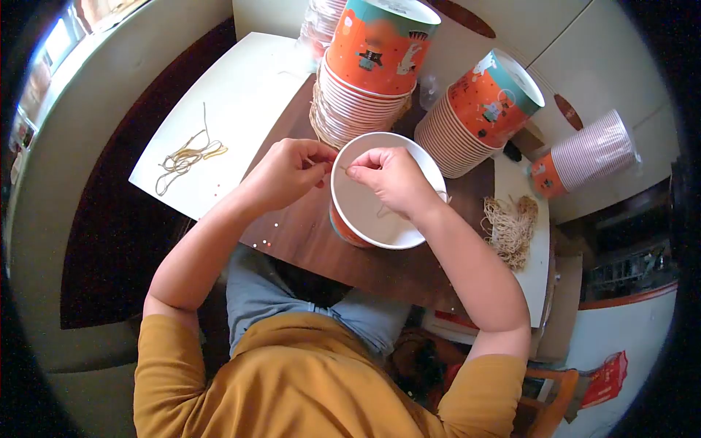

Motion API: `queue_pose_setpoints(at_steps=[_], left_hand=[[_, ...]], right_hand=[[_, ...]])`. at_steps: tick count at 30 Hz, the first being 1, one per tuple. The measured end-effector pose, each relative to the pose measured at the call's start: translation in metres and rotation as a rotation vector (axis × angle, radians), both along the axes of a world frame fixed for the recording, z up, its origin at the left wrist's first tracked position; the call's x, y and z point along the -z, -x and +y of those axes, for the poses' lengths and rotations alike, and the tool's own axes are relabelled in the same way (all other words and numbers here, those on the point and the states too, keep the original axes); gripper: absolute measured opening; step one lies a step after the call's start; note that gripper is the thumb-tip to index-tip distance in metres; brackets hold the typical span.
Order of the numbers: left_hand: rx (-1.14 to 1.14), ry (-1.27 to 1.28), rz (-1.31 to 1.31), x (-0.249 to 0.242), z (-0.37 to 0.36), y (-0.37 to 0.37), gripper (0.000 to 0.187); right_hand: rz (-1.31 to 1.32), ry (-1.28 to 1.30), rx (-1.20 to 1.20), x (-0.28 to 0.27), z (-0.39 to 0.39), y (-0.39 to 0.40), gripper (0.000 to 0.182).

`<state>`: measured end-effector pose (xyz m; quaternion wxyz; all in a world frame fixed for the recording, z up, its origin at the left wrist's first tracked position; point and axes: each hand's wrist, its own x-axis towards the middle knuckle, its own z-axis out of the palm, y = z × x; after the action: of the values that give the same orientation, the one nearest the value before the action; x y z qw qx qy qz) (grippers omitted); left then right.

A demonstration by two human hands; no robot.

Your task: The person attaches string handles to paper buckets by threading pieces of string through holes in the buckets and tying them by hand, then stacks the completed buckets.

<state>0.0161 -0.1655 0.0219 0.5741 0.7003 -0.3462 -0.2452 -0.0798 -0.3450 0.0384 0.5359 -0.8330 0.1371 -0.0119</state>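
Note:
An orange paper bucket (372,219) with a white inside stands on a brown table (380,270), mouth up, right below me. My left hand (288,171) is at its left rim, fingers pinched together on a thin string. My right hand (391,179) hovers over the bucket's opening, pinching the same thin string near the rim. The string itself is barely visible between the fingertips. A short loop of string lies inside the bucket.
Two tall stacks of orange buckets (369,73) (478,117) stand behind, a third stack (584,157) lies on its side at right. Loose yellow strings (186,157) lie on a white board (234,95) at left. A bundle of strings (511,226) rests at right.

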Motion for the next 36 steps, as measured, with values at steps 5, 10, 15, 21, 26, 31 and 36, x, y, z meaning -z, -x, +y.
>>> queue_pose_setpoints(at_steps=[5, 10, 15, 21, 26, 31, 36], left_hand=[[0.045, -0.108, -0.075, -0.008, 0.001, 0.0, 0.023], [0.066, -0.128, -0.204, -0.014, 0.002, 0.001, 0.022], [0.03, -0.146, -0.673, -0.016, 0.001, 0.011, 0.011], [0.114, -0.125, -0.548, -0.028, 0.021, 0.045, 0.011], [0.267, 0.015, -0.34, -0.044, 0.044, 0.06, 0.013], [0.382, 0.484, 0.27, -0.012, 0.035, 0.078, 0.013], [0.401, 0.331, 0.68, -0.012, 0.032, 0.087, 0.013]], right_hand=[[-0.039, 0.031, -0.03, -0.001, 0.002, -0.003, 0.014], [-0.037, 0.057, -0.038, 0.002, 0.005, -0.009, 0.014], [0.04, 0.078, -0.094, -0.002, 0.006, -0.008, 0.015], [0.153, 0.112, -0.389, -0.039, -0.001, 0.036, 0.038], [0.176, 0.687, -0.477, -0.089, 0.028, 0.088, 0.042], [0.227, 0.681, -0.549, -0.078, 0.021, 0.094, 0.03], [0.033, 0.621, -0.624, -0.091, 0.013, 0.106, 0.022]])
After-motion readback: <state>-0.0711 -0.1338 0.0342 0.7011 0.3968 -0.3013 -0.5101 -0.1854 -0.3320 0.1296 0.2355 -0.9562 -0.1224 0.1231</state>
